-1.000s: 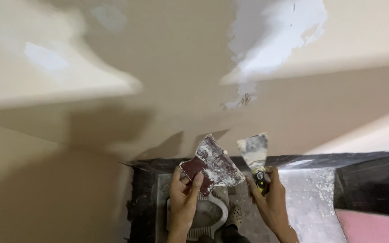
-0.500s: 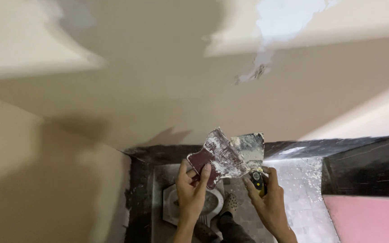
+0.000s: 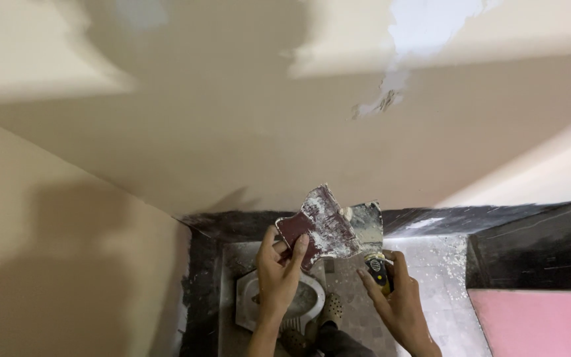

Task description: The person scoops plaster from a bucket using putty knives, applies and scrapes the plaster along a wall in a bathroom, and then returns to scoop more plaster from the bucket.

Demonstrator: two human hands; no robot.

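- Wall [image 3: 246, 132] is taking up most of the view, beige, with a white filler patch [image 3: 424, 26] showing up top.
- Left hand [image 3: 280, 277] is gripping a dark red scraper plate [image 3: 318, 228], fingers wrapped tight, thumb pressing on its face.
- Right hand [image 3: 398, 304] is clutching a putty knife [image 3: 368, 231] by its yellow-black handle, blade touching the plate's edge.
- Both are hovering over the floor.

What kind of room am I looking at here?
Likely a small toilet room under repair: a squat toilet set in the tiled floor, patched plaster on the wall, and putty knives in both hands.
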